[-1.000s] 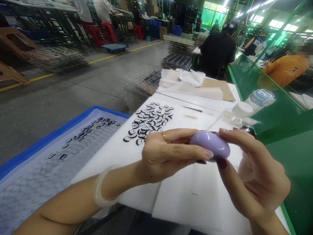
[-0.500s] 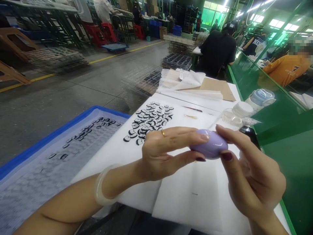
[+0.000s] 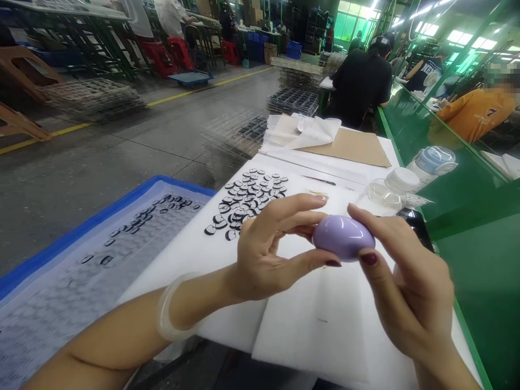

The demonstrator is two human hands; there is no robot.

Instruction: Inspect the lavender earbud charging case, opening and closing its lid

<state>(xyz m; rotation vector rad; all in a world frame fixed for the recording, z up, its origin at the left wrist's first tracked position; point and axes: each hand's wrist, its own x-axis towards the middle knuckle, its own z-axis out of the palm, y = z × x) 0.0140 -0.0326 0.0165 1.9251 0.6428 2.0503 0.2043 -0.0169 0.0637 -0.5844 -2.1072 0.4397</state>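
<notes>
A smooth lilac oval shell [image 3: 343, 237] is held above the white foam sheet [image 3: 309, 325] between both hands. My left hand [image 3: 268, 252] pinches its left end with thumb below and fingers above; the index finger is lifted off. My right hand [image 3: 402, 292] grips its right end, thumb underneath and fingers over the top. A pale bangle sits on my left wrist.
Several small black-and-white round parts [image 3: 247, 203] lie on the foam behind my hands. A blue tray [image 3: 122, 208] with a printed sheet stands at the left. Clear lids [image 3: 385, 195], a lidded cup [image 3: 430, 162] and brown card [image 3: 353, 146] lie farther back. People sit along the green conveyor [image 3: 483, 260].
The lilac shell has been turned slightly between my fingers and raised a little. My left index finger has lifted off its top.
</notes>
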